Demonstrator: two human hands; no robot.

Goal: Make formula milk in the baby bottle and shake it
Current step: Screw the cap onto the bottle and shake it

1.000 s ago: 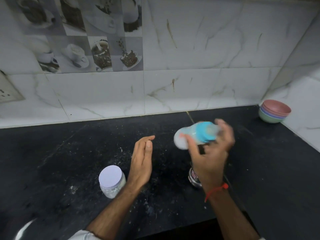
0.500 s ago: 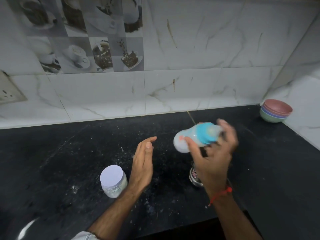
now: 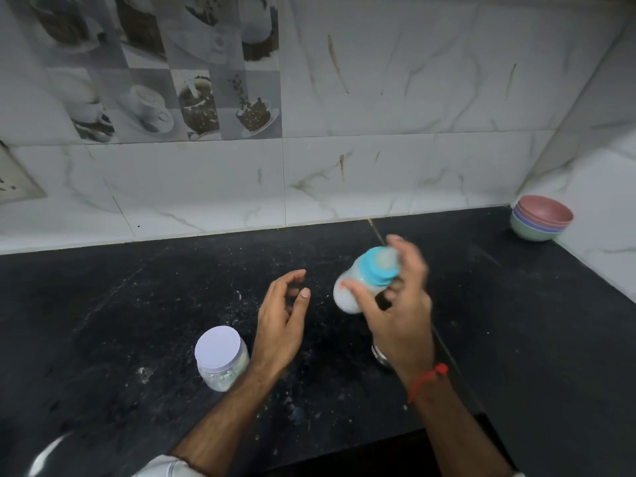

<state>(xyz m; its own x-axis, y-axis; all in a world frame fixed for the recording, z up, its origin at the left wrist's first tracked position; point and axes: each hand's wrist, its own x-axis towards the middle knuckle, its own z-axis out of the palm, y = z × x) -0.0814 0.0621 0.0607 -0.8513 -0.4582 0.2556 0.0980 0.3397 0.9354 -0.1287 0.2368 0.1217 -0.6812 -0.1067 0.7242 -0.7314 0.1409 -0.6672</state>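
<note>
My right hand (image 3: pixel 401 315) grips the baby bottle (image 3: pixel 361 280) above the black counter. The bottle has a blue collar, holds white milk and is tilted, base to the lower left, top to the upper right; it is blurred by motion. My left hand (image 3: pixel 280 325) hovers to the left of the bottle, empty, fingers loosely curled and apart. A clear jar with a white lid (image 3: pixel 220 358), holding white powder, stands on the counter just left of my left wrist.
A steel vessel (image 3: pixel 380 356) shows partly behind my right wrist. Stacked coloured bowls (image 3: pixel 540 218) sit in the far right corner. White powder specks lie scattered on the black counter (image 3: pixel 137 304). Tiled walls close the back and the right side.
The bottle has swung from nearly lying sideways to a steeper tilt and sits a little lower. My left hand's fingers have curled inward slightly.
</note>
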